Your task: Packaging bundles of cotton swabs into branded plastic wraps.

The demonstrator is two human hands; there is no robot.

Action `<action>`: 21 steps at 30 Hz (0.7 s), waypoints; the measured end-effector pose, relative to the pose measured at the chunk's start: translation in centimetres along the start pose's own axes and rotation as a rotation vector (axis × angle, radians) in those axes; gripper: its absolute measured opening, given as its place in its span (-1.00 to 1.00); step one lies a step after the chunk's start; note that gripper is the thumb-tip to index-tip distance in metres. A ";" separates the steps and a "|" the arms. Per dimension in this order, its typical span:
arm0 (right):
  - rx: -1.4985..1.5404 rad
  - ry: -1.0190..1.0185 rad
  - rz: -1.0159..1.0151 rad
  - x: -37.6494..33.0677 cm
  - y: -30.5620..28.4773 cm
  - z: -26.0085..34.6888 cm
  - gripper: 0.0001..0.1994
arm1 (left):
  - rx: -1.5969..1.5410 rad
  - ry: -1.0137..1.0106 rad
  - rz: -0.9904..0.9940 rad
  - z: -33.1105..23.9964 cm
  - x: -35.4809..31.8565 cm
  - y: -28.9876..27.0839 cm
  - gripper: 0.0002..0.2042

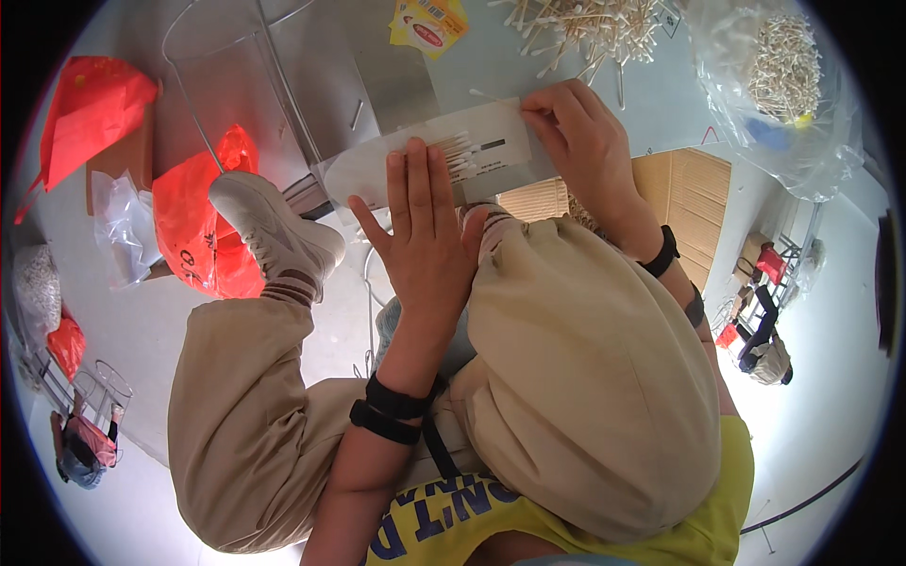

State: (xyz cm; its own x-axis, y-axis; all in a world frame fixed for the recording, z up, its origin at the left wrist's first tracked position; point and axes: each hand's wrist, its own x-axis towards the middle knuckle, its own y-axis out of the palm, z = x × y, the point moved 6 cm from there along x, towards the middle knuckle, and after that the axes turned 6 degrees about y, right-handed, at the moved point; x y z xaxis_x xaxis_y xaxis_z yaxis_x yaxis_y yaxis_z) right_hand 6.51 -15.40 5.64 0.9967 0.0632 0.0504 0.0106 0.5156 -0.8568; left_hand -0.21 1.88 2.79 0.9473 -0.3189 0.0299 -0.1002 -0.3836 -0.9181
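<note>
Across the near edge of the work table lies a clear, printed plastic bag [500, 118] with a small bunch of cotton swabs [458, 149] inside. My left hand [420, 222] rests flat on it, fingers stretched out over the swabs and thumb spread. At the bag's right end, the thumb and fingers of my right hand [587, 141] pinch its edge. Just above this end, a single loose swab [489, 95] lies on the table. Part of the bunch is hidden under my left fingers.
A heap of loose cotton swabs [595, 33] and yellow printed cards [427, 26] lie on the table [510, 71]. At right sits a large clear bag of swabs [788, 71]. Red plastic bags [203, 222] are at left, an open cardboard box [694, 193] below the table. Other people work farther off.
</note>
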 end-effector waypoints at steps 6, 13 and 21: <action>-0.156 -0.120 -0.188 1.5 -2.6 -1.2 -0.77 | 0.048 0.004 0.025 0.4 -0.2 0.0 -0.32; -0.330 -0.370 -0.103 3.9 -2.4 0.4 -0.80 | 0.014 0.005 -0.005 0.0 0.1 -0.1 -0.26; 0.010 -0.110 -0.067 2.3 -0.3 1.7 -0.77 | 0.001 -0.003 0.018 0.2 -0.1 -0.1 -0.26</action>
State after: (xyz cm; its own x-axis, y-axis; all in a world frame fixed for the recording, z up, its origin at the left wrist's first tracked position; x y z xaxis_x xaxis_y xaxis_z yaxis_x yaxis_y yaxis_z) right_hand 8.63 -14.00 6.87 0.9791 0.1213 0.1634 0.0751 0.5305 -0.8444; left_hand -0.23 2.15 2.77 0.9464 -0.3228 0.0124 -0.1166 -0.3769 -0.9189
